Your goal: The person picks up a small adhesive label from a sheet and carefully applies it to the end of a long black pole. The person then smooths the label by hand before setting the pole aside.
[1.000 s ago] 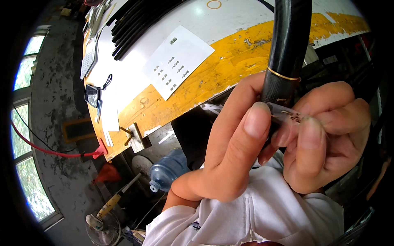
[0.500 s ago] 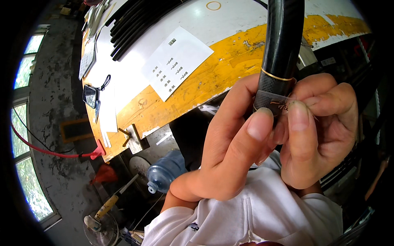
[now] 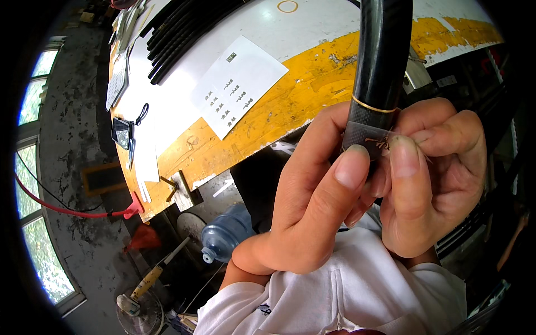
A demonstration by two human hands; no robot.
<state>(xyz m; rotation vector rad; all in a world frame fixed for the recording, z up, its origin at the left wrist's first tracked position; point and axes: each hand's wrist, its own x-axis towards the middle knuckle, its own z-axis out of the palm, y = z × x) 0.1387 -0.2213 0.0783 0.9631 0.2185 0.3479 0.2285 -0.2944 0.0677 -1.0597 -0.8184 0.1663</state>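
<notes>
A glossy black tube [image 3: 382, 53] with a woven carbon pattern and a thin gold ring [image 3: 373, 105] rises from between my hands. My left hand [image 3: 318, 195] wraps the tube's lower end, its thumb pressed near the edge of a small clear film [image 3: 365, 134]. That film carries dark brush-like characters and lies against the tube below the ring. My right hand [image 3: 435, 173] pinches the film's right part between thumb and fingers. The tube's bottom end is hidden by my fingers.
On the white and yellow table [image 3: 324, 86] lie a printed white sheet [image 3: 245, 84], several black tubes [image 3: 184, 39] and a small dark device with a strap [image 3: 121, 131]. A blue water bottle [image 3: 228, 231] and a fan [image 3: 139, 312] stand below its edge.
The tube and film have shifted very slightly left, and the film's characters sit at a slightly different angle. Both hands keep nearly the same grip.
</notes>
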